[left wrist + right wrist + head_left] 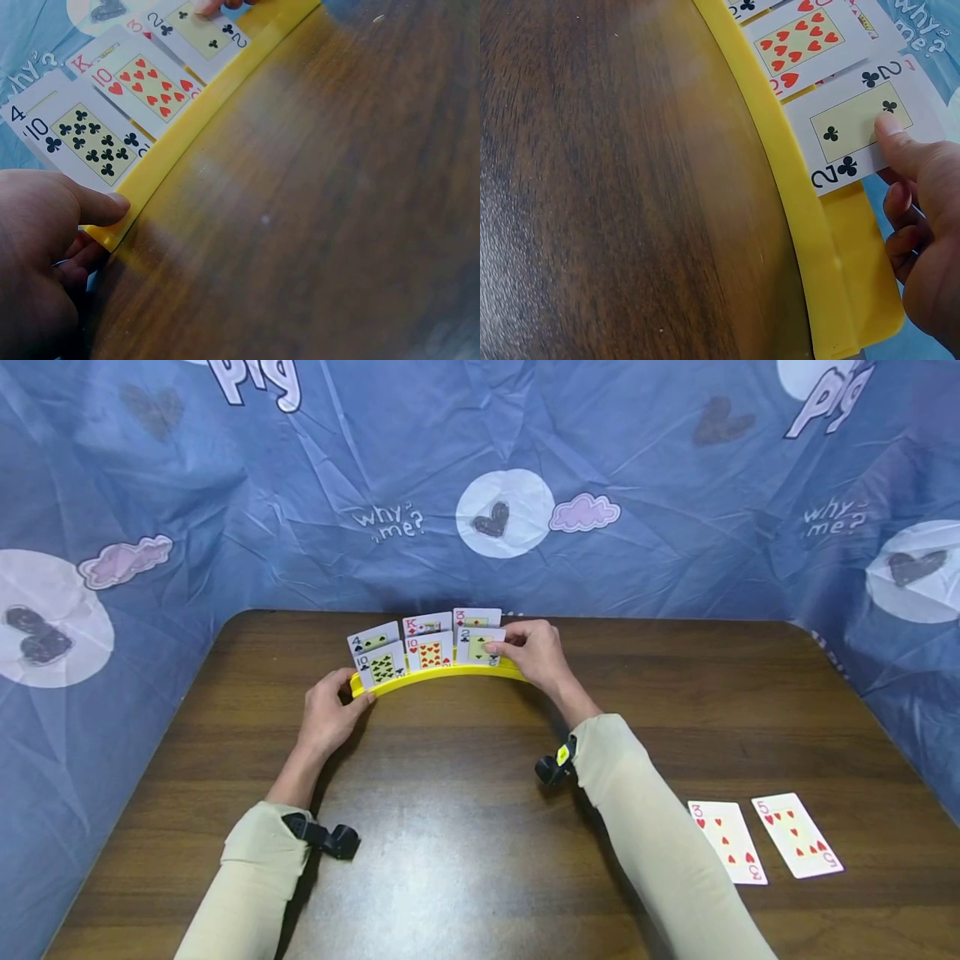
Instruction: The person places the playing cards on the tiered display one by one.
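A curved yellow card holder (431, 675) stands near the far side of the table with playing cards upright in two rows. Its front row has the ten of clubs (94, 142), the ten of hearts (150, 90) and the two of clubs (862, 124). Behind them show a four (375, 635), a king (427, 623) and a three (477, 617), partly hidden. My left hand (328, 714) grips the holder's left end, thumb on the front edge. With thumb and fingers my right hand (542, 656) pinches the two of clubs by its right side, its lower edge at the holder's slot.
On the brown wooden table (450, 827), the three of hearts (727, 843) and the five of hearts (797, 835) lie face up at the right, beside my right sleeve (652, 835). A blue printed cloth (337, 460) hangs behind the table's far edge.
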`<action>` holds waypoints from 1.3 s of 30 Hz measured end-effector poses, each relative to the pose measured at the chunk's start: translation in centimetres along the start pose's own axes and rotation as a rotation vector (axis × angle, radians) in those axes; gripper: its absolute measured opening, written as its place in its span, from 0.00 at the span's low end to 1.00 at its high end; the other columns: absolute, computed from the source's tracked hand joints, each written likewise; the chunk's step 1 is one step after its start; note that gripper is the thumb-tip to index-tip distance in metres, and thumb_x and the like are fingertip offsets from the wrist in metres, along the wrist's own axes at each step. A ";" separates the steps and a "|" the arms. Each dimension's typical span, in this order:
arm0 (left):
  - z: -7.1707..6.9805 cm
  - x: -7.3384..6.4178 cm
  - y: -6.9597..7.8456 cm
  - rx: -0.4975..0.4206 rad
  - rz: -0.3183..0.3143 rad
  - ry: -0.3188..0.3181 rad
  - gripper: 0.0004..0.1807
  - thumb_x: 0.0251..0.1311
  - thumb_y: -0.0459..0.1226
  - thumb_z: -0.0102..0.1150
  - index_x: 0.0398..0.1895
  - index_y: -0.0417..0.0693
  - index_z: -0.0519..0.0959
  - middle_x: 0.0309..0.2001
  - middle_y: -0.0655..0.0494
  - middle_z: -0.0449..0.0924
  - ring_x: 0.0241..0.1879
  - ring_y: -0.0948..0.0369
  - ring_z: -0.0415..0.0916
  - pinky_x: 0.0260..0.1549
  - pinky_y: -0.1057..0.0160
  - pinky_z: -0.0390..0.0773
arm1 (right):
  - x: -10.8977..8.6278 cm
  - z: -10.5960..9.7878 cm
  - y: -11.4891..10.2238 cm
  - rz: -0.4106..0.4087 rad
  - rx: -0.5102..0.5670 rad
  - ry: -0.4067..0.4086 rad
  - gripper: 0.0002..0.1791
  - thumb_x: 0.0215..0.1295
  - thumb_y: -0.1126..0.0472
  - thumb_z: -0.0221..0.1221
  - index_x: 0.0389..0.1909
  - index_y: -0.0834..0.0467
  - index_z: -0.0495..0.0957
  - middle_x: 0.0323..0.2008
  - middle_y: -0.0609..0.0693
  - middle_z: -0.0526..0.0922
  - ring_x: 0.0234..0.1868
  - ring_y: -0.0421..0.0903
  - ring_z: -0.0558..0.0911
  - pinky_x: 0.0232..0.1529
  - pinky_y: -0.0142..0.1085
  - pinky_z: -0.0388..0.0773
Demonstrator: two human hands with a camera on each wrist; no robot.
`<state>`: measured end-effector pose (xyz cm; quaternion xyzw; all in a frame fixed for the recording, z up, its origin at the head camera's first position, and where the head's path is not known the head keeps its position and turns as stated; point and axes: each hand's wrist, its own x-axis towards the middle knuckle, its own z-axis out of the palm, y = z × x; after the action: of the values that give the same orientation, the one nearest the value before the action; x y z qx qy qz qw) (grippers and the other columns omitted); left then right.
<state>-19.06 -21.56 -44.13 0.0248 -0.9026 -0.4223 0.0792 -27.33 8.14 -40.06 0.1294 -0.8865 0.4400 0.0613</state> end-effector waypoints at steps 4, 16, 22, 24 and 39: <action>0.0 0.0 0.0 0.007 0.005 0.003 0.19 0.62 0.31 0.62 0.55 0.32 0.78 0.46 0.36 0.78 0.45 0.47 0.71 0.44 0.58 0.65 | -0.1 0.0 -0.1 0.017 -0.008 -0.022 0.13 0.57 0.56 0.72 0.37 0.61 0.89 0.33 0.58 0.89 0.29 0.43 0.73 0.27 0.28 0.65; 0.2 0.1 0.2 -0.004 0.005 -0.001 0.19 0.61 0.31 0.62 0.55 0.32 0.78 0.46 0.36 0.78 0.45 0.47 0.71 0.45 0.57 0.64 | -0.3 -0.1 0.1 0.032 -0.043 -0.039 0.14 0.56 0.55 0.72 0.39 0.59 0.89 0.33 0.56 0.89 0.29 0.43 0.75 0.27 0.28 0.67; 0.2 0.1 0.1 0.001 0.004 -0.002 0.19 0.62 0.31 0.62 0.55 0.32 0.78 0.47 0.37 0.78 0.45 0.48 0.70 0.45 0.58 0.64 | -0.4 -0.4 0.1 0.034 -0.037 -0.029 0.15 0.52 0.55 0.75 0.38 0.60 0.89 0.34 0.56 0.90 0.30 0.44 0.78 0.28 0.28 0.70; 0.3 0.1 0.1 0.000 0.004 -0.002 0.19 0.62 0.31 0.61 0.55 0.32 0.78 0.47 0.37 0.78 0.45 0.48 0.70 0.45 0.58 0.64 | -0.4 -0.5 0.2 0.035 -0.033 -0.024 0.16 0.52 0.55 0.75 0.38 0.60 0.89 0.34 0.56 0.90 0.30 0.44 0.78 0.29 0.28 0.71; 0.1 0.1 -0.2 -0.007 0.009 0.002 0.19 0.62 0.32 0.62 0.55 0.32 0.77 0.48 0.36 0.79 0.46 0.46 0.71 0.45 0.58 0.64 | -0.4 -2.2 0.2 0.034 0.002 -0.025 0.16 0.53 0.55 0.74 0.40 0.60 0.87 0.36 0.56 0.89 0.34 0.47 0.80 0.36 0.31 0.75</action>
<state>-19.16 -21.59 -44.33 0.0208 -0.9013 -0.4249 0.0821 -27.07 10.07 -39.01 0.1199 -0.8889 0.4401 0.0426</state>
